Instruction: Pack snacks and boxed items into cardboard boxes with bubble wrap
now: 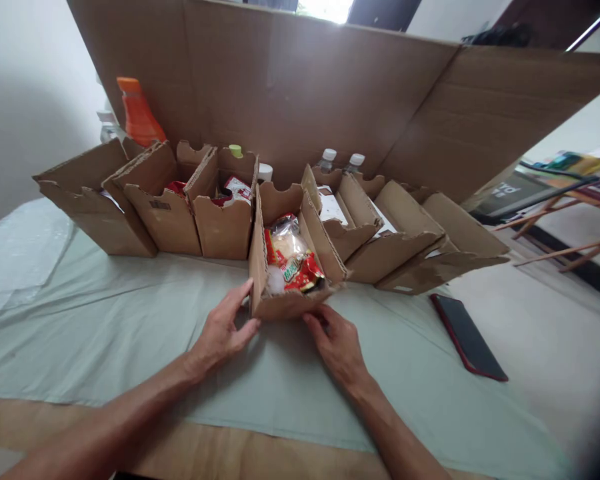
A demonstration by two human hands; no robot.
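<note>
In the middle of the table stands an open-topped cardboard box [280, 307], pulled a little forward of the row of boxes. Red and clear snack packets [293, 253] lie inside it. My left hand [223, 328] grips the box at its left front corner, fingers along the side and thumb near the front. On the right front corner, low down, my right hand [336, 340] is closed, its fingertips partly hidden by the cardboard. Similar boxes flank it: a box with a red and white packet [239, 189] to the left and a box with a white item [331, 205] to the right.
A tall cardboard sheet [290, 87] rises behind the row. Bottles stand behind the boxes, including an orange bottle [139, 113]. On the pale green cloth [180, 360], a dark phone [469, 337] lies at the right and bubble wrap [23, 247] at the left.
</note>
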